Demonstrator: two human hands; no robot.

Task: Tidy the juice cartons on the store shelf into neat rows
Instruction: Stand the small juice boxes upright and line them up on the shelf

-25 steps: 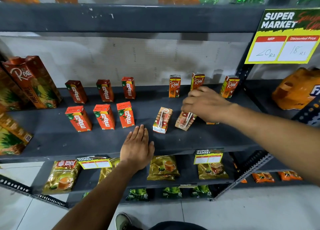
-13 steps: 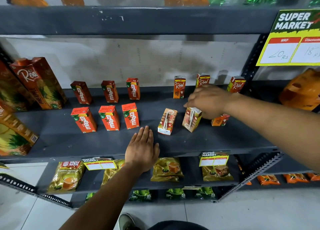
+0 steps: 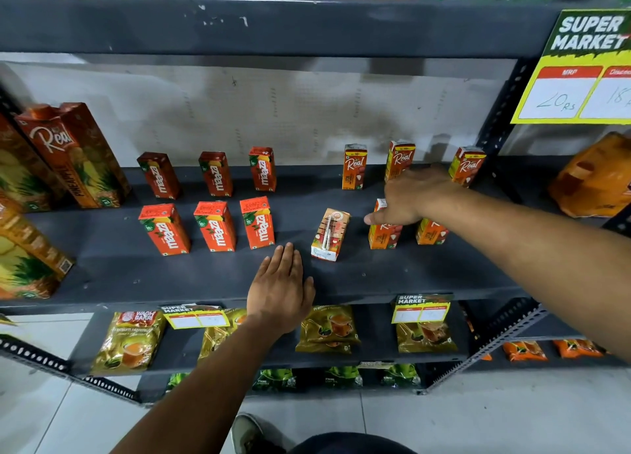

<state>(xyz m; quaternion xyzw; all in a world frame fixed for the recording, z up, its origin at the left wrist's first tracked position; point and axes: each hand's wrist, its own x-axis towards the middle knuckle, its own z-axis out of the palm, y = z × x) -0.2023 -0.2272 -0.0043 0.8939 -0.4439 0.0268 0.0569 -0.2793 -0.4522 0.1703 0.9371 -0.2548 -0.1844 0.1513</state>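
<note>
Six Maaza cartons (image 3: 218, 226) and six Real cartons (image 3: 354, 167) stood in rows. Right hand (image 3: 413, 196) gripped one Real carton (image 3: 384, 235); left hand (image 3: 280, 288) lay flat, empty, on the shelf (image 3: 102, 266).

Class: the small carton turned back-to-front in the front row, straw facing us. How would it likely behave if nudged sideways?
The back-facing carton is tall on a narrow base and already leans, so it would probably tip rather than slide. It looks like a stiff box, likely keeping its shape. The taped straw might snag fingers.
</note>
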